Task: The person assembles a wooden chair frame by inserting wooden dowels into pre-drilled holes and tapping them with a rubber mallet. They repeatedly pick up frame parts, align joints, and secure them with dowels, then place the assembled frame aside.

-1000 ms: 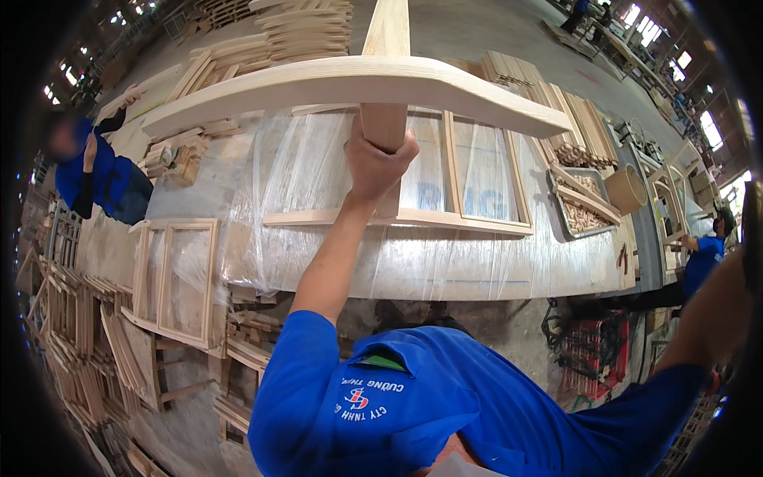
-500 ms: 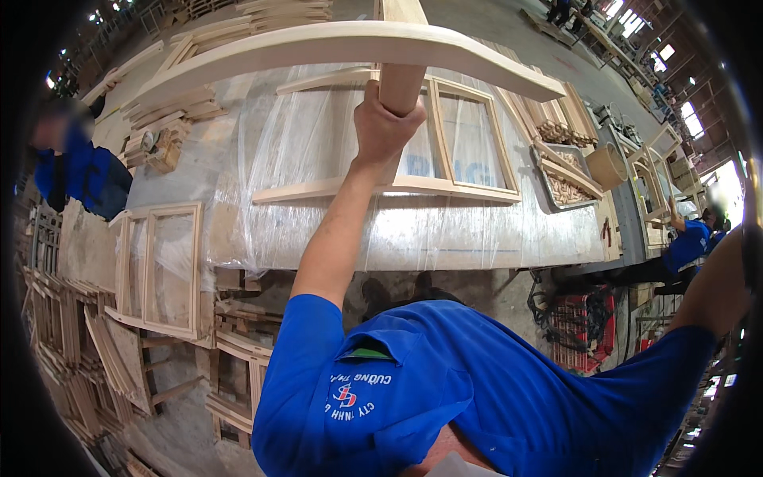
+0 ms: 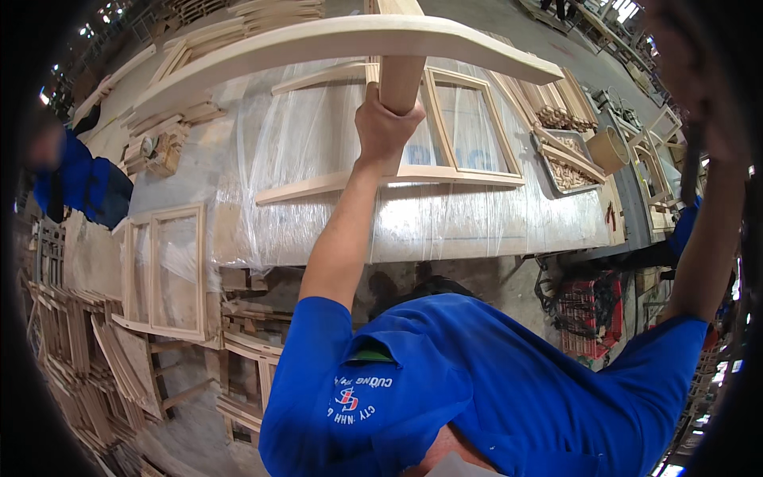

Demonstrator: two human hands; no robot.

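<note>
- Since the frame half a second ago, the right forearm has swung up, bringing the right hand point(image 3: 722, 131) into view at the far right; the left hand point(image 3: 387, 123), post point(image 3: 401, 79) and beam point(image 3: 334, 36) have hardly shifted.
- The left hand is closed firmly round the near end of the post, fingers and thumb wrapped about its sides.
- The post's long axis runs away from the person, straight out from the grip; the curved beam crosses it just beyond the grip, reaching far to the left and right of it.
- The left hand is much the nearer to this crossing; the right is well apart, out past the beam's right end.
- The right hand is dark and blurred, so whether its fingers are spread or clasping something cannot be told.
- Beneath the grip and spreading to both sides, a frame point(image 3: 461, 175) lies on the film-covered bench point(image 3: 477, 237).
- Right of the grip are a tray point(image 3: 569, 191) of small wooden pieces and, just past it, a tub point(image 3: 610, 151).
- Left of the grip and nearer the person stands a smaller frame point(image 3: 201, 274); farther left is a co-worker point(image 3: 107, 191) in blue.
</note>
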